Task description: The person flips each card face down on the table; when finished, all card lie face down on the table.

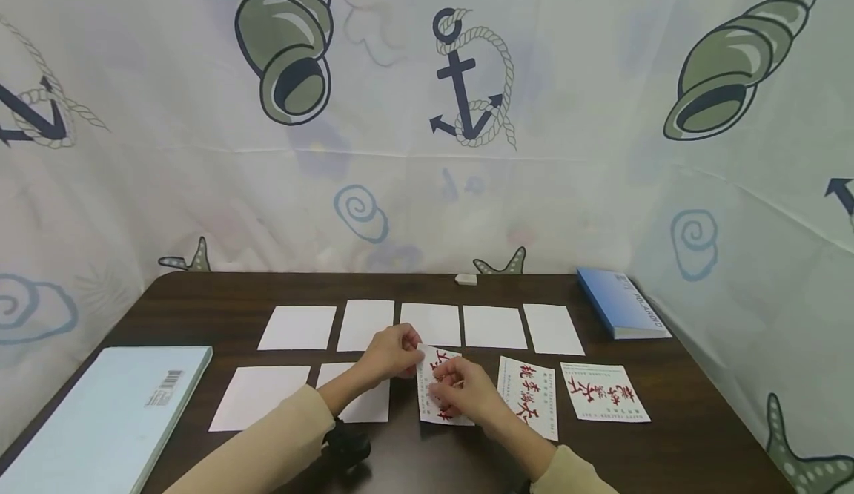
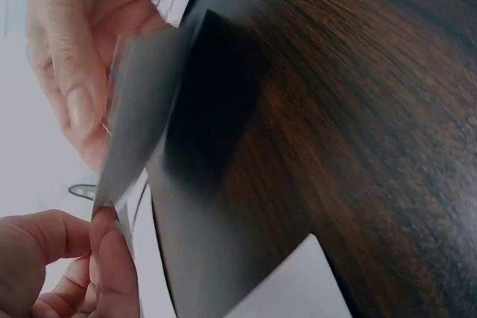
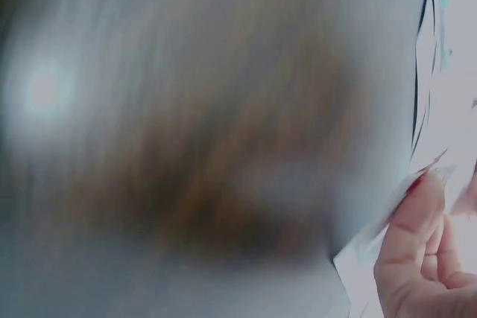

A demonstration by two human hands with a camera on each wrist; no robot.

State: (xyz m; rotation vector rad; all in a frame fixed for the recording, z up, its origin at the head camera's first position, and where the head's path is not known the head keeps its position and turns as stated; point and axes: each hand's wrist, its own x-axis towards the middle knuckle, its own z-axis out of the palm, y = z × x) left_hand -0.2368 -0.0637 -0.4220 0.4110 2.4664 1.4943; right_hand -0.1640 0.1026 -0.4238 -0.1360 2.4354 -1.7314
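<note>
In the head view, my left hand (image 1: 394,349) pinches the upper left corner of a white card with red writing (image 1: 427,397). My right hand (image 1: 470,390) lies across the card's right side with bent fingers. From the left wrist, the card's plain back (image 2: 153,102) stands tilted above the table, the left fingertips (image 2: 108,236) on its lower end and the right hand (image 2: 78,50) against its printed side. The right wrist view has the right thumb (image 3: 421,206) at the card's edge; the fingers behind it are partly hidden.
Two cards, one upright (image 1: 543,397) and one sideways (image 1: 603,390), lie writing up at right. Several blank cards form a back row (image 1: 430,323); two more (image 1: 263,397) lie front left. A large pale book (image 1: 113,412) and a blue book (image 1: 620,305) flank them. A small white block (image 1: 466,280) sits behind.
</note>
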